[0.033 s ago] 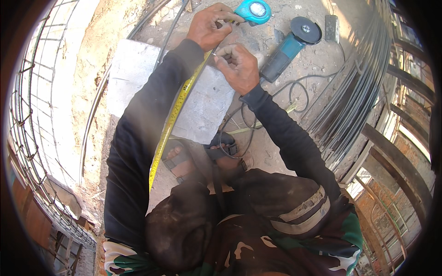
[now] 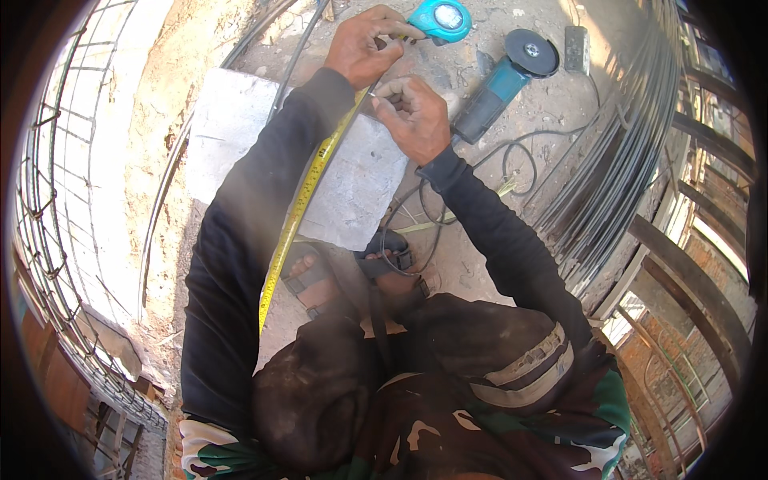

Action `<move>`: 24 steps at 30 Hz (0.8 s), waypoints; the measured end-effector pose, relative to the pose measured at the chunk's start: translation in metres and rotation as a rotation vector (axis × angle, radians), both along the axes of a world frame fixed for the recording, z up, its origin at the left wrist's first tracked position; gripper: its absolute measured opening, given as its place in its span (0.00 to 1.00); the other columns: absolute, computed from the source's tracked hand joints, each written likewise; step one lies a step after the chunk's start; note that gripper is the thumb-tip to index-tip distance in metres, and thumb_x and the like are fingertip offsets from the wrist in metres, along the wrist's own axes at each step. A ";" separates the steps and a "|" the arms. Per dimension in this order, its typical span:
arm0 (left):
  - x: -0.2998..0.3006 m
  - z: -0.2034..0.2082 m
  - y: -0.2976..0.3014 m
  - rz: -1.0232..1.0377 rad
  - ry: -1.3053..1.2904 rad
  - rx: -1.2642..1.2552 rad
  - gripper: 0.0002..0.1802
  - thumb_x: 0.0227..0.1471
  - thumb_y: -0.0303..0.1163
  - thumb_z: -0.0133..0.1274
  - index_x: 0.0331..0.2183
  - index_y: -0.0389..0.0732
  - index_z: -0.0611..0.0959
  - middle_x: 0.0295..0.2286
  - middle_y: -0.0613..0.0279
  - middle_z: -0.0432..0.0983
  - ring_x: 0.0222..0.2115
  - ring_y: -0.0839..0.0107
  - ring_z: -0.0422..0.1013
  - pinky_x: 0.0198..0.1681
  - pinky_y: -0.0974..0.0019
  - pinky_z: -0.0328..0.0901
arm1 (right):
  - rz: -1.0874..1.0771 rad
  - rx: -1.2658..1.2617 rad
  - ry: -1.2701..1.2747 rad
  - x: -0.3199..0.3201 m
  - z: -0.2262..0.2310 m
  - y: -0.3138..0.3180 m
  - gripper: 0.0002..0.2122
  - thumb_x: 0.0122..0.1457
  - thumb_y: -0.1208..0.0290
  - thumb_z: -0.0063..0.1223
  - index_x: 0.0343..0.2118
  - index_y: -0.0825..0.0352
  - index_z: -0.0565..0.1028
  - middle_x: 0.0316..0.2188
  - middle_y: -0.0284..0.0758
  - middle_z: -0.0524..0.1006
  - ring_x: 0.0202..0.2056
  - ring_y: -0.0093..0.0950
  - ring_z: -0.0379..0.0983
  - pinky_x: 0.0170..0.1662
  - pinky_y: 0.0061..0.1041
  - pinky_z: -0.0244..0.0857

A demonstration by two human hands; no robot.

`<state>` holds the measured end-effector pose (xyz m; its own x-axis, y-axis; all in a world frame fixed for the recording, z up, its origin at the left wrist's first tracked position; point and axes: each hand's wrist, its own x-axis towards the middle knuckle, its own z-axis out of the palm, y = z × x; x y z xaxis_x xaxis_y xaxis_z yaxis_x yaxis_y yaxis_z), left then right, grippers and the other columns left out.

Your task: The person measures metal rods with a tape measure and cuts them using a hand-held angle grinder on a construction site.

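Observation:
My left hand (image 2: 364, 46) is closed on the yellow blade of a tape measure, right beside its turquoise case (image 2: 441, 20). The blade (image 2: 312, 178) slants down over a pale concrete block (image 2: 344, 204) and past my left forearm toward my left knee. A thin dark rod seems to run along the blade's edge, partly hidden. Just right of the blade, my right hand (image 2: 414, 120) is in a pinch, with a small light-coloured tip showing at its fingers. What that small piece is, I cannot make out.
Right of my hands lies an angle grinder (image 2: 492, 92) with a dark disc, its black cord (image 2: 512, 148) looped across the dirt. A bundle of steel rods (image 2: 620, 168) stretches along the right. Tied rebar mesh (image 2: 52, 152) stands at the left. My sandalled feet (image 2: 312, 280) are near the block.

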<state>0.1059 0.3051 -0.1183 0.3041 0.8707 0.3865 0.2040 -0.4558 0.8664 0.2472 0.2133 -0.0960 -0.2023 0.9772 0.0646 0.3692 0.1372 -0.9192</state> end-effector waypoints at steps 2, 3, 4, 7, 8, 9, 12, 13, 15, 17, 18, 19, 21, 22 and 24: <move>0.000 0.000 0.001 -0.005 -0.006 -0.009 0.17 0.46 0.20 0.52 0.38 0.45 0.86 0.34 0.64 0.75 0.33 0.72 0.73 0.35 0.70 0.71 | 0.003 0.008 -0.014 -0.001 0.001 0.001 0.05 0.54 0.79 0.58 0.32 0.71 0.74 0.29 0.35 0.74 0.29 0.21 0.75 0.32 0.20 0.70; 0.000 -0.001 0.001 -0.008 -0.009 -0.014 0.17 0.46 0.20 0.52 0.38 0.45 0.86 0.34 0.65 0.75 0.33 0.72 0.73 0.35 0.70 0.71 | 0.002 0.007 -0.011 -0.001 0.001 0.001 0.05 0.54 0.79 0.58 0.32 0.71 0.74 0.29 0.35 0.74 0.29 0.21 0.75 0.32 0.21 0.70; -0.001 -0.001 0.001 -0.004 -0.001 -0.006 0.17 0.46 0.20 0.52 0.38 0.46 0.86 0.34 0.65 0.75 0.34 0.72 0.73 0.35 0.70 0.71 | 0.001 0.006 -0.009 -0.001 0.001 0.001 0.05 0.54 0.79 0.58 0.32 0.71 0.74 0.29 0.35 0.74 0.29 0.21 0.75 0.32 0.21 0.71; 0.000 0.001 0.001 0.000 0.010 -0.001 0.17 0.46 0.20 0.52 0.38 0.46 0.86 0.34 0.65 0.75 0.34 0.72 0.73 0.35 0.70 0.71 | 0.012 0.025 -0.029 0.000 0.002 0.001 0.05 0.53 0.79 0.58 0.32 0.71 0.75 0.30 0.35 0.75 0.29 0.21 0.75 0.32 0.21 0.70; 0.000 0.000 0.000 0.000 0.007 -0.010 0.17 0.46 0.20 0.52 0.38 0.46 0.86 0.34 0.65 0.75 0.34 0.72 0.73 0.35 0.70 0.71 | 0.023 0.030 -0.081 0.001 -0.001 0.001 0.05 0.53 0.79 0.58 0.32 0.71 0.75 0.30 0.36 0.75 0.29 0.22 0.75 0.32 0.21 0.70; 0.000 0.000 0.000 -0.001 0.004 -0.019 0.17 0.46 0.20 0.52 0.38 0.47 0.86 0.34 0.65 0.75 0.34 0.72 0.73 0.35 0.70 0.70 | 0.034 0.036 -0.133 0.003 -0.007 0.001 0.05 0.53 0.79 0.59 0.32 0.70 0.75 0.30 0.36 0.75 0.29 0.22 0.75 0.31 0.21 0.70; 0.001 -0.001 0.000 0.022 0.026 0.010 0.17 0.46 0.20 0.52 0.37 0.47 0.87 0.34 0.66 0.75 0.34 0.73 0.73 0.35 0.71 0.70 | 0.031 -0.017 -0.174 0.010 -0.020 0.000 0.06 0.52 0.77 0.59 0.33 0.70 0.75 0.32 0.37 0.75 0.29 0.23 0.74 0.31 0.22 0.70; 0.002 -0.002 0.001 0.023 0.024 0.020 0.17 0.45 0.20 0.52 0.37 0.47 0.87 0.34 0.66 0.75 0.34 0.73 0.73 0.35 0.71 0.70 | 0.023 -0.045 -0.168 0.013 -0.022 -0.001 0.06 0.52 0.77 0.60 0.33 0.70 0.76 0.32 0.37 0.75 0.29 0.24 0.74 0.31 0.23 0.70; 0.001 -0.003 0.001 0.036 0.025 0.036 0.17 0.45 0.20 0.52 0.37 0.48 0.87 0.34 0.66 0.75 0.34 0.73 0.73 0.35 0.71 0.69 | -0.030 0.055 -0.282 0.016 -0.020 -0.001 0.06 0.53 0.75 0.60 0.32 0.70 0.76 0.33 0.37 0.75 0.30 0.25 0.74 0.32 0.24 0.70; 0.002 -0.003 0.000 0.049 -0.013 -0.009 0.16 0.42 0.21 0.53 0.34 0.47 0.87 0.32 0.64 0.75 0.32 0.69 0.72 0.36 0.68 0.68 | -0.126 0.094 -0.304 0.020 -0.015 0.001 0.08 0.53 0.72 0.60 0.33 0.69 0.75 0.33 0.38 0.73 0.33 0.28 0.74 0.34 0.26 0.69; 0.002 -0.002 -0.001 0.055 -0.032 -0.032 0.15 0.41 0.22 0.54 0.33 0.46 0.87 0.31 0.63 0.75 0.32 0.67 0.72 0.36 0.67 0.67 | -0.195 0.082 -0.268 0.023 -0.010 0.004 0.10 0.52 0.70 0.61 0.35 0.68 0.75 0.33 0.38 0.72 0.35 0.30 0.72 0.35 0.28 0.67; 0.003 -0.001 -0.001 0.062 -0.016 -0.038 0.14 0.41 0.23 0.54 0.33 0.46 0.87 0.31 0.62 0.75 0.31 0.67 0.72 0.35 0.66 0.67 | -0.264 0.070 -0.232 0.026 -0.005 0.007 0.13 0.52 0.67 0.61 0.37 0.68 0.75 0.34 0.39 0.70 0.37 0.33 0.71 0.37 0.30 0.66; 0.006 0.004 -0.002 0.071 0.019 -0.040 0.13 0.41 0.23 0.55 0.32 0.46 0.87 0.31 0.61 0.75 0.31 0.66 0.73 0.35 0.66 0.67 | -0.350 0.223 -0.155 0.035 -0.002 0.019 0.19 0.54 0.63 0.61 0.45 0.67 0.71 0.37 0.39 0.69 0.40 0.34 0.70 0.39 0.31 0.66; 0.008 0.007 -0.003 0.084 0.040 -0.049 0.13 0.41 0.23 0.55 0.32 0.46 0.87 0.30 0.61 0.75 0.30 0.65 0.73 0.35 0.66 0.67 | -0.393 0.301 -0.114 0.040 0.000 0.028 0.22 0.54 0.61 0.60 0.49 0.66 0.70 0.38 0.39 0.69 0.42 0.34 0.69 0.40 0.32 0.66; 0.009 0.011 -0.005 0.113 0.081 -0.074 0.12 0.41 0.24 0.55 0.31 0.46 0.87 0.30 0.59 0.75 0.29 0.63 0.72 0.34 0.65 0.67 | -0.356 0.398 -0.161 0.050 0.005 0.049 0.27 0.55 0.57 0.60 0.54 0.66 0.66 0.42 0.42 0.68 0.45 0.35 0.67 0.42 0.34 0.66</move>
